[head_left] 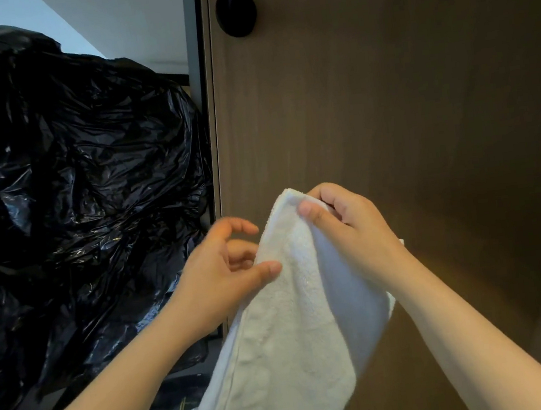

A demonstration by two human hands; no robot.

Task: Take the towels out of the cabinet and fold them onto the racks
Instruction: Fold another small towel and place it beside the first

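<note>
Lengthwise, the towel (294, 337) hangs down-left from the pinching right hand (349, 229); left hand (217, 278) loosely open beside it.

I see both forearms bare, angled up and inward. Right hand (349, 229) is higher, thumb and curled fingers pinching the top corner of the towel (292, 320). Left hand (223, 277) is lower and blurred, fingers loosely curled, thumb tip on the towel edge. I can't confirm a grip.

Bag (69, 194) left of door (384, 90)
</note>
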